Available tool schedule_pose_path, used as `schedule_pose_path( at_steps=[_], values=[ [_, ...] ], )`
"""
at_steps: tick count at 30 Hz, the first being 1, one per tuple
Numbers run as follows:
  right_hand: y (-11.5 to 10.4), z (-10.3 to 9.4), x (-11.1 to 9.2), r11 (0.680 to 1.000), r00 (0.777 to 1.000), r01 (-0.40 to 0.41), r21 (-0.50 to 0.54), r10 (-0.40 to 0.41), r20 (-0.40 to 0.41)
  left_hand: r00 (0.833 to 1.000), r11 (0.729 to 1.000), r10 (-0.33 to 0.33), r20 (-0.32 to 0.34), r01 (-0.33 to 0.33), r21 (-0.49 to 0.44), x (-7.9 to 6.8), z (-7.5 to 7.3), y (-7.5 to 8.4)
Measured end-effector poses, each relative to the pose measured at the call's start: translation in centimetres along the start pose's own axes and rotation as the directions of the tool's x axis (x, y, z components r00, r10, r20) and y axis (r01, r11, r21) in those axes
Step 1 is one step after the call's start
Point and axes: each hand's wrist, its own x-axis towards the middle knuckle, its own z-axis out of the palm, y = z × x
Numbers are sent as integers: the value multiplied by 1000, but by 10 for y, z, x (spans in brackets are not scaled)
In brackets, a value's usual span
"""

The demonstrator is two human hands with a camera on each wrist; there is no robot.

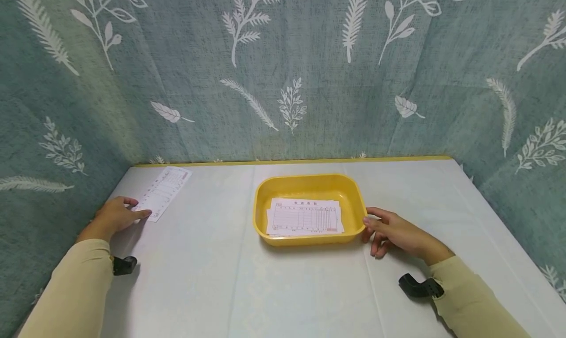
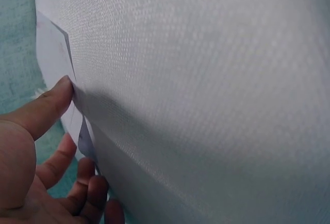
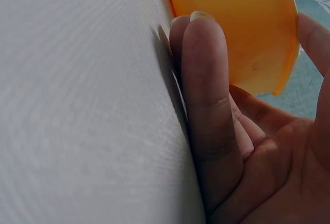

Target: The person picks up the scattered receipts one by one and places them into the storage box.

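At the table's far left, my left hand (image 1: 116, 215) grips a white printed form (image 1: 164, 193) across its near end. In the left wrist view the thumb (image 2: 54, 100) lies along one edge of the paper, with the fingers at the other side, where the sheet bends up slightly. My right hand (image 1: 395, 232) holds the right end of a yellow plastic tray (image 1: 309, 239), its thumb on the rim. The other fingers (image 3: 206, 79) curl low by the outer wall in the right wrist view. Inside the tray lie printed forms (image 1: 305, 217), stacked a little askew.
A white cloth covers the table (image 1: 199, 279), with a yellow strip (image 1: 212, 163) along its back edge. Blue-green leaf-patterned fabric (image 1: 283, 72) hangs behind and at both sides. Each wrist carries a black mount (image 1: 420, 286).
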Motion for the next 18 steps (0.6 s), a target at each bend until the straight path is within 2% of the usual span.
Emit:
schedule_pose_path(
  at_steps=[7,12,15,18],
  values=[
    [0,0,1,1000,1000,14,-2,-14,0,1000,1000,16,4,-16,5,-2,-1,1],
    [1,1,0,1000,1000,-1,8,1,10,997,997,74,7,-74,13,-4,-1,1],
    [2,1,-1,1000,1000,4,8,-4,10,991,992,129,-19,-129,18,-5,1,0],
    [3,0,0,1000,1000,10,10,-10,6,988,989,146,-41,-145,25,-5,2,2]
  ],
)
